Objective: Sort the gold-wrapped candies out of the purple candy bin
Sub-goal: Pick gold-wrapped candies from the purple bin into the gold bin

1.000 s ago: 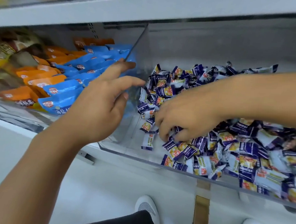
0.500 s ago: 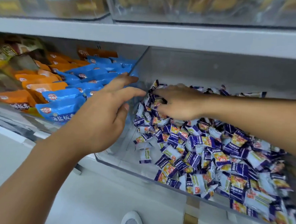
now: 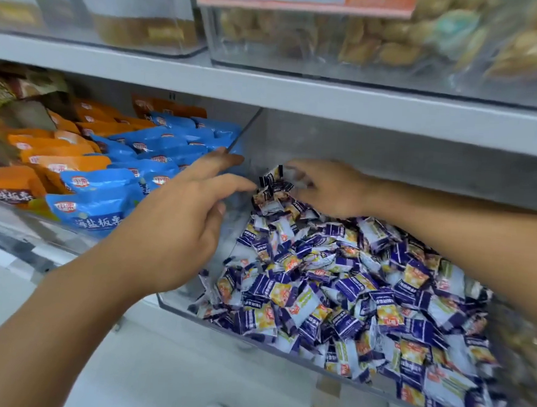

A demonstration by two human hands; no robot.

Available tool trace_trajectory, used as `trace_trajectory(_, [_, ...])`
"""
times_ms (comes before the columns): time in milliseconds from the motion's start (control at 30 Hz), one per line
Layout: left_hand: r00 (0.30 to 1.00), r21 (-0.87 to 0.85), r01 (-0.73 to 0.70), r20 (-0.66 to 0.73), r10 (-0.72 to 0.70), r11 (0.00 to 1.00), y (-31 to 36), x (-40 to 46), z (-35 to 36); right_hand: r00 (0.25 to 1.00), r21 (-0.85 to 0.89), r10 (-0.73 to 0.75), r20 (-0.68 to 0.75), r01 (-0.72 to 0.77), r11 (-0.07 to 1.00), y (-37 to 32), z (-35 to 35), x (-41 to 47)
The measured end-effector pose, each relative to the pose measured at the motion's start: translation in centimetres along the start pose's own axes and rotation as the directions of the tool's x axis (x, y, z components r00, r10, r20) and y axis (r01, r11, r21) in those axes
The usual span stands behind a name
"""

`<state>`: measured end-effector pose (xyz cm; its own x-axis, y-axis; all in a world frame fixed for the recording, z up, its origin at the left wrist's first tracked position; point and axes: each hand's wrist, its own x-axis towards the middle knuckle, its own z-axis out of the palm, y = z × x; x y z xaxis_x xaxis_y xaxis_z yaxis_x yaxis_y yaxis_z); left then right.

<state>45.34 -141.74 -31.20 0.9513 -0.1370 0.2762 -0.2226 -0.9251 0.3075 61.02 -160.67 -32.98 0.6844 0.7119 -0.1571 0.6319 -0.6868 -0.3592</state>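
Purple candies (image 3: 334,290) hide bin floor; right hand (image 3: 328,188) fingertips blurred.

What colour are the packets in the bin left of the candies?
Blue packets nearest the candy bin, orange packets beyond them; the head view shows them.

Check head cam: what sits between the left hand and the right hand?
Head view: a few purple-wrapped candies at the top back of the pile separate the left hand from the right hand, inside the clear bin.

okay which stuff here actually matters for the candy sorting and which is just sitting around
In the job: purple candies, their clear bin, right hand at the pile's back, left hand.
Just there: blue packets, orange packets, upper-shelf snack bins.
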Motion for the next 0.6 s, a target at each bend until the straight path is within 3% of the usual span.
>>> trace_trajectory(100, [1.0,0.003,0.027,-0.001,-0.027,1.0,0.3,0.0,0.0,0.976,-0.003,0.116,0.185,-0.117,0.993,-1.7,2.5,0.7])
trace_trajectory(200, [0.999,0.03,0.046,0.011,-0.046,0.999,0.2,-0.1,0.0,0.954,0.1,-0.003,0.3,-0.028,0.995,-3.9,2.3,-0.7])
trace_trajectory(267, [0.997,0.07,0.07,0.022,-0.072,0.995,0.1,-0.1,0.0,0.904,0.061,-0.059,0.424,0.036,0.997,-4.7,1.0,-3.0])
trace_trajectory(300, [0.996,0.104,0.081,0.024,-0.084,0.991,0.1,0.0,0.0,0.91,0.017,-0.071,0.409,0.07,0.997,-4.6,0.3,-4.0])
trace_trajectory(367, [0.995,0.198,0.088,0.035,-0.096,0.976,0.4,0.1,0.1,0.974,-0.175,-0.017,0.226,0.058,0.983,-3.6,-1.0,-5.2])
trace_trajectory(400, [0.994,0.255,0.077,0.052,-0.093,0.964,0.6,0.3,0.2,0.987,-0.309,0.116,0.113,-0.076,0.948,-2.8,-1.7,-5.8])
trace_trajectory(467, [0.994,0.341,0.053,0.07,-0.082,0.938,1.1,0.7,0.3,0.888,-0.469,0.456,-0.061,-0.428,0.773,-0.7,-2.5,-6.5])
trace_trajectory(533, [0.995,0.349,0.053,0.062,-0.079,0.936,1.2,1.0,0.0,0.785,-0.445,0.62,0.003,-0.554,0.704,0.2,-2.1,-6.7])
trace_trajectory(600, [0.996,0.293,0.03,0.071,-0.053,0.956,1.3,1.0,-0.3,0.803,-0.346,0.592,0.067,-0.537,0.769,-0.3,-1.0,-6.3])
